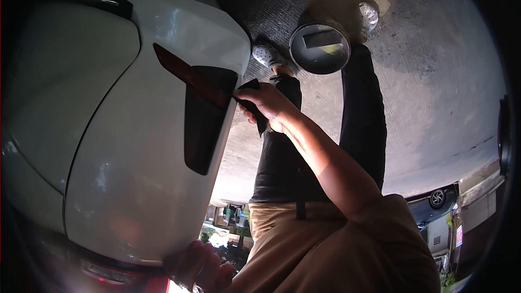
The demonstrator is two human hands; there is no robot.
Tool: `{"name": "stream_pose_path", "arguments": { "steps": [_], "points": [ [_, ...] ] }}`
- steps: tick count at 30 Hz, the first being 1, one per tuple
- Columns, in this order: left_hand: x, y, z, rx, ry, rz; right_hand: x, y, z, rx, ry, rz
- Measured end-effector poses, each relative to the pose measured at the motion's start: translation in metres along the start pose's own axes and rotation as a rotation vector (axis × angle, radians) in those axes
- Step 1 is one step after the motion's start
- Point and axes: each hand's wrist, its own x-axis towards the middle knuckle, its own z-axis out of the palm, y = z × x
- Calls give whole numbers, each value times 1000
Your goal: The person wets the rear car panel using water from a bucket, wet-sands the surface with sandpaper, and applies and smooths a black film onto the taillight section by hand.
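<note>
My right hand (266, 106) is closed around a dark, flat, flexible piece (252, 85), beside the edge of a white car body (125, 146). Its fingertips are next to the dark and red light (209, 103) set in the car's panel. At the bottom, my left hand (203, 266) is dim and blurred near the car's lower part; its grip cannot be made out.
A round bucket (320, 69) stands on the concrete floor (434, 87) between my feet, with a dark rectangular piece inside. I wear light clogs (265, 54). Another vehicle (437, 201) shows at the lower right.
</note>
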Motion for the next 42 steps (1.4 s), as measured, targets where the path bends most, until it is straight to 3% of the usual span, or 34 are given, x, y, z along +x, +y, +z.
{"name": "stream_pose_path", "arguments": {
  "steps": [5, 12, 14, 18, 24, 26, 31, 36, 38, 42],
  "points": [
    [1, -2, 2, -4, 7, 13, -29, 0, 22, 57, -68, 5],
    [-1, -6, -5, -14, -16, 39, -16, 3, 18, 71, 36, 45],
    [-1, -7, -5, -15, -19, 47, -38, 1, 31, 38, -46, 30],
    [-1, -5, -8, -20, -37, 58, -13, -3, 15, 27, 49, 25],
    [6, -7, -8, -14, -60, 67, -46, 5, 36, 85, -93, -5],
    [3, -4, -13, -17, -74, 66, -24, 8, 22, 119, 0, -3],
    [1, -12, -12, 13, -70, 110, -48, 10, 37, 94, -106, -1],
    [-3, -16, -10, 83, -77, 84, 1, 0, 8, 82, 51, -4],
    [-5, -14, -8, 125, -73, 58, 4, -4, 2, 63, 8, 9],
    [-13, -12, -12, 172, -86, 5, -7, 8, -8, 297, -29, 12]
  ]
}}
